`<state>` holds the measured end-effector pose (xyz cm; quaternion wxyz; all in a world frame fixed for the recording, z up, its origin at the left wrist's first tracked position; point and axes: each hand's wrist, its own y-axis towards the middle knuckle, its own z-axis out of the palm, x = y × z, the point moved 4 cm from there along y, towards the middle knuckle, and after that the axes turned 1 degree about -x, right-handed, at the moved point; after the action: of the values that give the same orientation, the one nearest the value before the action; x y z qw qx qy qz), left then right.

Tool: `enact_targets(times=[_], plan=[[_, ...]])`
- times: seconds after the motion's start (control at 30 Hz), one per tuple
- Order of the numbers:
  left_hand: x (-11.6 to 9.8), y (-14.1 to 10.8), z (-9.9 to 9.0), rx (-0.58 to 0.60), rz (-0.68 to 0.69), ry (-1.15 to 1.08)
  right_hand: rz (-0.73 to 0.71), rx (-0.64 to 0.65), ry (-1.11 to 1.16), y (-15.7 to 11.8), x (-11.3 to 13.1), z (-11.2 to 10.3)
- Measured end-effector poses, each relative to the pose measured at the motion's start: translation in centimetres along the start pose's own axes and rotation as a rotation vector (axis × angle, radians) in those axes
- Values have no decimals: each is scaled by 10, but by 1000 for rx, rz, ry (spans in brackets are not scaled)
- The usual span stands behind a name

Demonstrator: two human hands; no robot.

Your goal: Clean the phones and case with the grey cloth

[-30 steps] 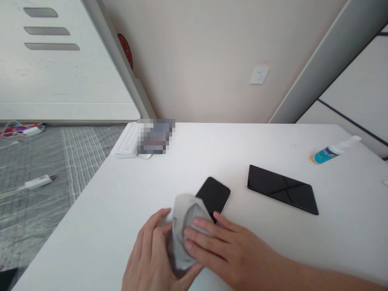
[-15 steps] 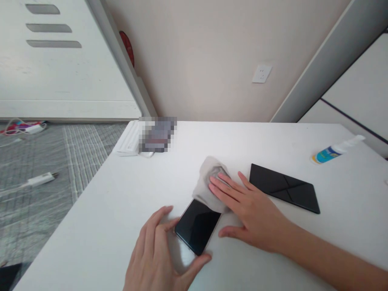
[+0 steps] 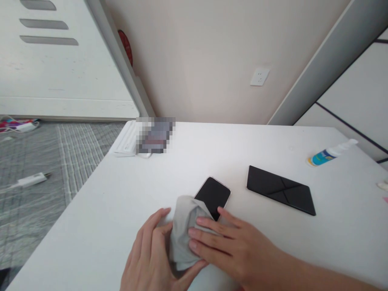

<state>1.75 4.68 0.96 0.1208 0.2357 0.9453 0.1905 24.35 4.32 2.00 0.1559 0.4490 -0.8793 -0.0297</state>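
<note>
White tabletop fills lower frame. Right hand, fingers flat and spread, presses grey cloth onto black phone at lower centre. Left hand cups the phone's near end, fingers curled around it.

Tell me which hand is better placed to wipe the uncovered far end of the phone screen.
Right. The right hand lies flat on the grey cloth over the near end of the phone, fingers toward the bare screen. The left hand braces the phone's near edge.
</note>
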Motion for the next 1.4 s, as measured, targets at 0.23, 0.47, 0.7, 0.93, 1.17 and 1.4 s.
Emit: enact_targets(times=[0.23,0.47,0.7,0.93,1.17,1.4], plan=[[-1,1,0,3,-7,-10,55,-20,-38,10,1,1],[1,2,3,-10,-7,1,268,-68,-51,10,-12,-4],[0,1,1,-16,-3,2,211,-22,-5,9,-12,-4],[-2,1,3,-22,0,-16,-37,24,-15,15,11,7],[2,-1,4,-20,-22,5,226,-329,-138,13,-32,-15],[-3,-1,0,-100,-90,28,533,-621,-255,-46,-61,-75]])
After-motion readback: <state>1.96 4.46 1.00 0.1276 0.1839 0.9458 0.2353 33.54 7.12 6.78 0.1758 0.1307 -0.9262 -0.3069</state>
